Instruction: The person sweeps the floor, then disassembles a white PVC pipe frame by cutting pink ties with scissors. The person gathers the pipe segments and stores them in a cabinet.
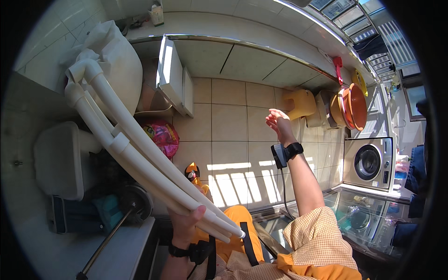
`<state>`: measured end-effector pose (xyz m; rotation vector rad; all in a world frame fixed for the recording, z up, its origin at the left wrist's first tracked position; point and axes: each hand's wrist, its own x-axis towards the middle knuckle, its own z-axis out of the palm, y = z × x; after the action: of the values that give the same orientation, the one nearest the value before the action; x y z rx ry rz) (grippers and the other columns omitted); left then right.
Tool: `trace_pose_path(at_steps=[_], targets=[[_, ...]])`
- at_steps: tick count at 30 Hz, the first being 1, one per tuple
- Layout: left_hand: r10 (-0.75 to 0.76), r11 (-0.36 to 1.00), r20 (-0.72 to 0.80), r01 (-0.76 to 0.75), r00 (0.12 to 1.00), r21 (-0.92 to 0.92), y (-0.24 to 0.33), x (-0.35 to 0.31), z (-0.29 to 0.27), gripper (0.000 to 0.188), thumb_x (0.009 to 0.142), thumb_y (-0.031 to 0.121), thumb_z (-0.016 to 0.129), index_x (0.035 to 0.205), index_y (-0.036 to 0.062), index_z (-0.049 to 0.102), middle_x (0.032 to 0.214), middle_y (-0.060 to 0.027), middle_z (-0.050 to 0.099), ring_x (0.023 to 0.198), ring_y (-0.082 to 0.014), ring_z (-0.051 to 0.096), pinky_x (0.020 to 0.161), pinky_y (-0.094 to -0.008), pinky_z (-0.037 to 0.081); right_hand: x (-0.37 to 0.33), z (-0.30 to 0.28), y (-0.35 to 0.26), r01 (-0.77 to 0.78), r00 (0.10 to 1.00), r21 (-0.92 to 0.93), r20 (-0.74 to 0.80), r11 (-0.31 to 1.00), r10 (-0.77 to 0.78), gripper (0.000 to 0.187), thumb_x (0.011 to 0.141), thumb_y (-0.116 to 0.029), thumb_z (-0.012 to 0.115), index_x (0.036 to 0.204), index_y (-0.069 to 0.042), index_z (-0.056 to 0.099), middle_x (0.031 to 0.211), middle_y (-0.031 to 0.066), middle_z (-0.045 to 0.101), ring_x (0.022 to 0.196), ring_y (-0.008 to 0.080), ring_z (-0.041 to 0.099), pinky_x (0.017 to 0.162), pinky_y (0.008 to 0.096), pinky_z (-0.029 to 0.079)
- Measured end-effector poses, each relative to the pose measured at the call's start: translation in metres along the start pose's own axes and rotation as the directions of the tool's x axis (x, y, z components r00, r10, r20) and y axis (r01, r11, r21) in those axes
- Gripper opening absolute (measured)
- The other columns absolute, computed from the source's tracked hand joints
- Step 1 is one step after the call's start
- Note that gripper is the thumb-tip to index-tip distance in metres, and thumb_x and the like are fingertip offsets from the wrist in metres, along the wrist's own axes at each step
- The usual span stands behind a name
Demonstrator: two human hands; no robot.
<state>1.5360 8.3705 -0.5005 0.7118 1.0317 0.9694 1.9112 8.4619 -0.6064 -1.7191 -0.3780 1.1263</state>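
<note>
A bundle of long white plastic pipes (154, 163), with elbow and tee fittings at the far end, slants from the upper left down to my lap. Near its lower end, my left hand (186, 223) is wrapped round the pipes. Their far end (86, 70) rests close to a large white sack (119, 70), though I cannot tell if they touch. My right hand (280, 125) is stretched out over the tiled floor with fingers extended and holds nothing. Nearest to it is an orange plastic stool (298, 103). Each wrist wears a black strapped device.
A low cabinet with one door (170, 70) swung open lines the far side. Beside it lies a pink bag (161, 137). Red-brown basins (357, 107) and a washing machine (367, 163) stand at right. A white lidded bin (60, 161) and a metal-handled tool (112, 233) are at left.
</note>
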Motion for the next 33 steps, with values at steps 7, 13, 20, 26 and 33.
trace_pose_path(at_steps=[7, 13, 20, 26, 33], targets=[[-0.058, 0.998, -0.249, 0.061, 0.967, 0.003, -0.014, 0.126, 0.069, 0.059, 0.061, 0.017, 0.067, 0.112, 0.0027, 0.042, 0.099, -0.0114, 0.050, 0.087, -0.0184, 0.051, 0.079, -0.0323, 0.044, 0.252, -0.027, -0.031, 0.003, 0.995, 0.145, -0.100, 0.989, 0.012, 0.017, 0.088, -0.015, 0.052, 0.099, -0.003, 0.058, 0.088, 0.0073, 0.060, 0.082, 0.0160, 0.060, 0.072, 0.0282, 0.052], [-0.058, 0.997, -0.426, 0.078, 0.903, 0.029, -0.061, 0.194, 0.171, 0.071, 0.061, 0.027, 0.076, 0.117, 0.0083, 0.038, 0.096, -0.0057, 0.044, 0.088, -0.0156, 0.045, 0.083, -0.0302, 0.040, 0.434, -0.040, -0.042, -0.036, 0.980, 0.378, -0.167, 0.925, 0.107, 0.019, 0.089, -0.009, 0.046, 0.104, 0.002, 0.052, 0.102, 0.0131, 0.057, 0.096, 0.0238, 0.058, 0.089, 0.0398, 0.049], [-0.180, 0.984, -0.454, 0.164, 0.873, -0.074, -0.081, 0.242, 0.262, 0.071, 0.065, 0.022, 0.068, 0.125, 0.0079, 0.032, 0.100, -0.0064, 0.042, 0.087, -0.0171, 0.044, 0.081, -0.0287, 0.039, 0.522, -0.070, -0.053, 0.072, 0.987, 0.666, -0.154, 0.743, 0.043, 0.022, 0.087, 0.000, 0.036, 0.100, 0.001, 0.053, 0.102, 0.0147, 0.058, 0.096, 0.0263, 0.058, 0.089, 0.0390, 0.050], [-0.109, 0.984, -0.397, 0.156, 0.911, 0.088, -0.068, 0.262, 0.278, 0.075, 0.064, 0.024, 0.067, 0.127, 0.0070, 0.031, 0.102, -0.0077, 0.043, 0.090, -0.0168, 0.044, 0.083, -0.0310, 0.039, 0.507, -0.070, -0.057, 0.107, 0.988, 0.837, -0.148, 0.537, 0.033, 0.013, 0.084, -0.009, 0.045, 0.093, -0.003, 0.052, 0.095, 0.0126, 0.057, 0.090, 0.0243, 0.058, 0.084, 0.0361, 0.051], [-0.129, 0.960, -0.334, 0.202, 0.934, 0.194, -0.058, 0.270, 0.286, 0.077, 0.063, 0.023, 0.069, 0.127, 0.0054, 0.030, 0.099, -0.0087, 0.044, 0.091, -0.0176, 0.045, 0.083, -0.0321, 0.039, 0.345, -0.049, 0.000, -0.106, 0.848, 0.818, -0.223, 0.566, 0.482, 0.030, 0.082, -0.035, 0.065, 0.092, -0.009, 0.055, 0.086, 0.0042, 0.061, 0.083, 0.0120, 0.061, 0.064, 0.0235, 0.044]])
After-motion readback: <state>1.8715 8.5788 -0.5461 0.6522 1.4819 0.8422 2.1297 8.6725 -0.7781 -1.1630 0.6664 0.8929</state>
